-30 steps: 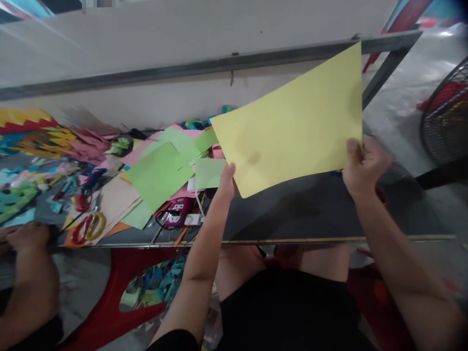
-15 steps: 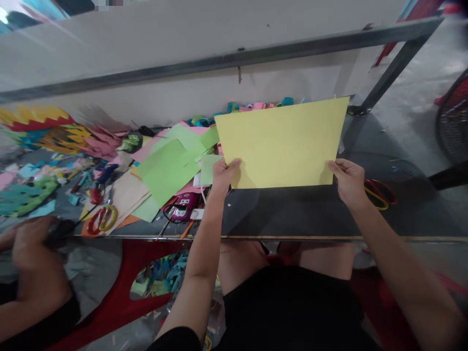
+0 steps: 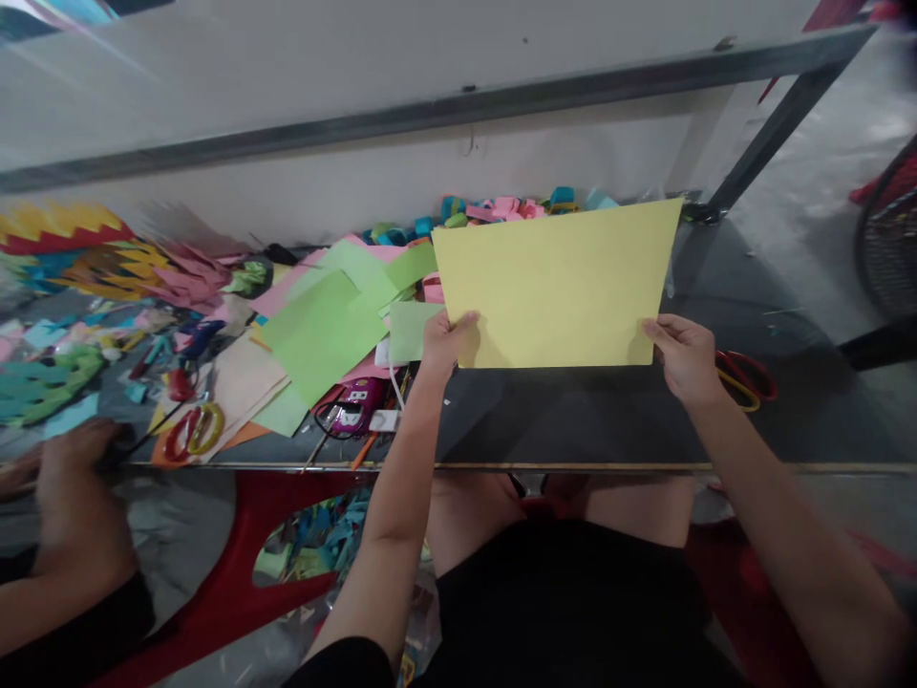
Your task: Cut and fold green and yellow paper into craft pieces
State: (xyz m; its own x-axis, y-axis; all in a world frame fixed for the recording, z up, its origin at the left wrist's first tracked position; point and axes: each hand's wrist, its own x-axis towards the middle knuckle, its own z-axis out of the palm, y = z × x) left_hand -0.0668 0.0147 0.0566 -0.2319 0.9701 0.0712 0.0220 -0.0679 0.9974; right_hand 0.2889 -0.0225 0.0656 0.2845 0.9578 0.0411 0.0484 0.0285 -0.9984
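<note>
A plain yellow sheet of paper [image 3: 559,287] is held up above the dark tabletop [image 3: 544,420], its far edge tilted upward. My left hand [image 3: 445,342] pinches its lower left side, thumb on the face towards me. At the lower right side my right hand [image 3: 680,352] grips it the same way. The fingers behind the sheet are hidden. Just right of my right hand lie scissors with red and yellow handles [image 3: 749,377]. Near my left wrist are a pale green paper piece [image 3: 414,330] and a purple device [image 3: 360,406] with a cable.
Green sheets [image 3: 322,334] and pink paper overlap on the left. Another pair of scissors [image 3: 193,432] lies near the front edge. Coloured paper pieces [image 3: 508,207] line the wall. A co-worker's hand [image 3: 86,444] is at the far left; a fan [image 3: 892,229] stands right.
The sheet's left edge has shifted slightly right, with my left hand moving along. Both hands keep their grip. The co-worker's hand at the far left has moved a little.
</note>
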